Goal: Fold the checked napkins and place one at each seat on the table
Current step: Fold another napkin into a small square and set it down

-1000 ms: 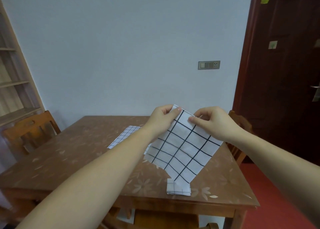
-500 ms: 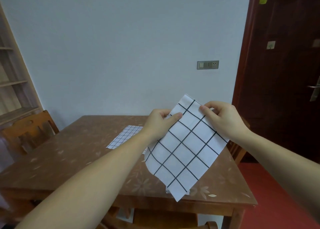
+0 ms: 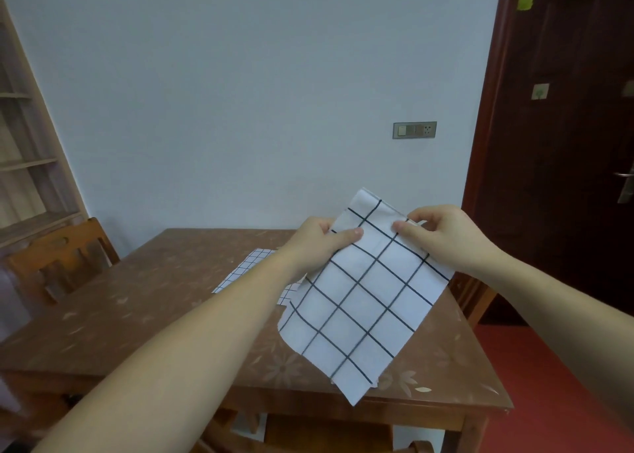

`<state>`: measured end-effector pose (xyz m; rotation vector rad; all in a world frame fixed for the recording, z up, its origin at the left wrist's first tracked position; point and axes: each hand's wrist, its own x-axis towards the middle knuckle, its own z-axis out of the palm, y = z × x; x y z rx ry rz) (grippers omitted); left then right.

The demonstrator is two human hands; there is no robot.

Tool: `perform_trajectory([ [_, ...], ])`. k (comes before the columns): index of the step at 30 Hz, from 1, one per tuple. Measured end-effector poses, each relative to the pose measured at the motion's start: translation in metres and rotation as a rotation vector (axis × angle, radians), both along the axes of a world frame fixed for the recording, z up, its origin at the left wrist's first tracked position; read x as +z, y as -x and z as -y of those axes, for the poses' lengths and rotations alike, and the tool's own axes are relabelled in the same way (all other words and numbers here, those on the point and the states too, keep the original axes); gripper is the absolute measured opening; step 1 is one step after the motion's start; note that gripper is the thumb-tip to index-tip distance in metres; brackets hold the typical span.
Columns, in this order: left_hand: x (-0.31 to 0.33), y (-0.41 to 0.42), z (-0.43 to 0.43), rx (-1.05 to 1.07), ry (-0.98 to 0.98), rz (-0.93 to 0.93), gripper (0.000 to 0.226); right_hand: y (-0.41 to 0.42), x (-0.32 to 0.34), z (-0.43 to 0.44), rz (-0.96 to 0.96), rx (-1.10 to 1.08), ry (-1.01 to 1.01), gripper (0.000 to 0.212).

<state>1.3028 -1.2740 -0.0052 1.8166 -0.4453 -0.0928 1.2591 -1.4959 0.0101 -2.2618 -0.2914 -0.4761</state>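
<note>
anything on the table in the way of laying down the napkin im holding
Nothing visible blocks the table at its near side. The large-check napkin hangs from the left hand and right hand. A finer-checked napkin lies flat farther back, behind the left forearm. The tabletop directly behind the held cloth is hidden.

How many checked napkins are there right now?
2. A large-checked napkin hangs pinched between left hand and right hand; a finer-checked napkin lies flat on the table behind. Others may be hidden behind the held one.
</note>
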Motion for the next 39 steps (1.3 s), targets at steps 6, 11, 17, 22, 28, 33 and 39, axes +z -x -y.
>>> perform_trajectory([
  [6, -0.006, -0.007, -0.006, 0.191, 0.223, 0.06, 0.019, -0.005, -0.013, 0.014, -0.384, 0.171, -0.689, 0.038],
  [11, -0.007, -0.009, -0.004, 0.278, 0.261, 0.098, 0.022, -0.006, -0.017, 0.008, -0.404, 0.178, -0.671, 0.064],
  [17, -0.013, -0.012, -0.003, 0.296, 0.273, 0.079, 0.02, -0.004, -0.018, 0.002, -0.394, 0.22, -0.621, 0.029],
  [22, -0.014, -0.018, -0.007, 0.242, 0.289, -0.077, 0.048, -0.006, -0.019, 0.003, -0.369, 0.182, -0.564, 0.035],
  [28, -0.021, -0.017, -0.011, 0.055, 0.157, -0.163, 0.015, -0.007, -0.021, 0.012, -0.349, 0.183, -0.573, 0.023],
  [33, -0.025, -0.021, -0.01, 0.114, 0.191, -0.174, 0.029, -0.01, -0.032, 0.013, -0.39, 0.213, -0.597, 0.039],
  [39, -0.025, -0.019, -0.006, 0.135, 0.245, -0.153, 0.016, -0.009, -0.028, 0.012, -0.33, 0.169, -0.547, 0.029],
])
